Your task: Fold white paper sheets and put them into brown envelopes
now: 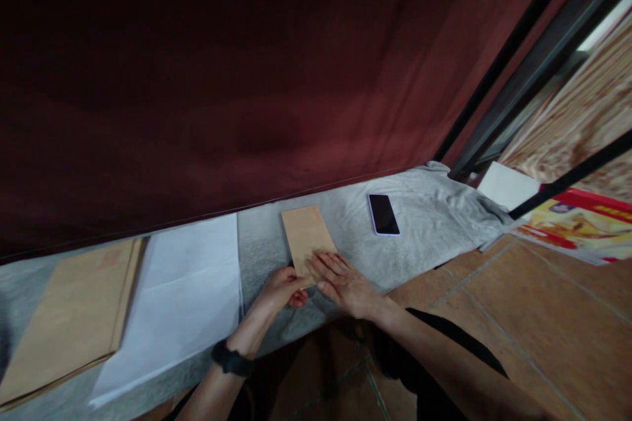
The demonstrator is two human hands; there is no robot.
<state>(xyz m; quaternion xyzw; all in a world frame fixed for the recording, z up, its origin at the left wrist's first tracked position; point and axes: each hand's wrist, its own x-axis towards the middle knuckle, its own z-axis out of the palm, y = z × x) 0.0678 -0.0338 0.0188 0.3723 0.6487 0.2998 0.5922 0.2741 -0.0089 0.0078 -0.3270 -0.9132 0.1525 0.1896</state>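
Dark phone (384,214) lying screen-up on grey cloth (434,217); white paper (182,296) beside 1 stack of large brown envelopes (69,316) at left; dark red curtain (247,79) behind; tiled floor (518,316) and red-and-yellow printed sheet (577,223) at right

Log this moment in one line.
left hand: at near edge of small brown paper envelope | right hand: flat on it | under: grey cloth

A dark red curtain (247,79) hangs behind a grey cloth (434,217) spread over terracotta floor tiles (518,316). Black metal bars (523,33) cross at right, where daylight shows.
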